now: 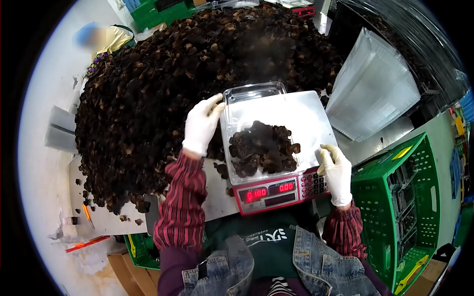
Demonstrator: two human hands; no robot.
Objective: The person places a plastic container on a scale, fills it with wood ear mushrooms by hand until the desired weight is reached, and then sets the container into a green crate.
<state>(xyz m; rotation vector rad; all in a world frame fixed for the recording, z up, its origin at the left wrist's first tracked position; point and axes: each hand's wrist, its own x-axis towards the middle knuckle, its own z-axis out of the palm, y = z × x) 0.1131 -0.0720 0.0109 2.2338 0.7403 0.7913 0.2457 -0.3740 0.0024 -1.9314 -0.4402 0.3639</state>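
On the steel plate of a red digital scale lies an open clear plastic box, its outline partly lost against the shiny metal. A heap of dark brown, curled dried pieces, like mushrooms or wood ear, sits over the plate's front half. The red display reads about 0.180 and 0.00. My left hand, white-gloved, has thumb and forefinger closed at the box's upper left edge. At the scale's right edge is my right hand, also gloved, fingers bent but apart, with nothing visible in them.
A large mound of the same dark pieces covers the table beyond and left. To the right, stacked clear plastic boxes lean on the table. A green crate with clear packs stands at lower right. Another person is at upper left.
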